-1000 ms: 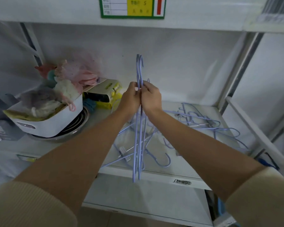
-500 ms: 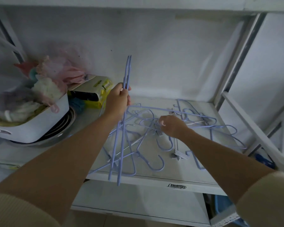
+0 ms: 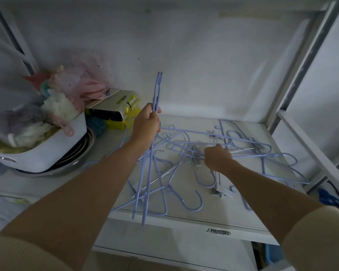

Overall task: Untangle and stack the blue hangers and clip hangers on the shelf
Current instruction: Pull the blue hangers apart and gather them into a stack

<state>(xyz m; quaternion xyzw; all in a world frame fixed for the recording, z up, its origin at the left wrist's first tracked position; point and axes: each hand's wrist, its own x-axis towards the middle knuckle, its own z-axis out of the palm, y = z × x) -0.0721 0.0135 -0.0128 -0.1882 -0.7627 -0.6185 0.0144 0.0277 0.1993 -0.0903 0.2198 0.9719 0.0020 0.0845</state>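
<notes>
A bundle of blue hangers (image 3: pixel 158 89) stands edge-on and nearly upright, gripped by my left hand (image 3: pixel 147 123) around its middle; its lower ends reach past the front edge of the white shelf (image 3: pixel 184 222). To the right, a tangled pile of blue hangers (image 3: pixel 186 204) and clip hangers (image 3: pixel 222 189) lies flat on the shelf. My right hand (image 3: pixel 216 158) is down in the middle of that pile, fingers curled on a clip hanger (image 3: pixel 197 153); its grip is partly hidden.
A white basket (image 3: pixel 47 151) full of soft toys and cloth sits on a metal basin at the left. A yellow and white packet (image 3: pixel 119 108) lies behind it. A slanted white frame bar (image 3: pixel 309 153) borders the shelf on the right.
My right hand let go of the upright bundle and dropped into the pile on the shelf. The left hand kept the bundle and shifted it slightly left.
</notes>
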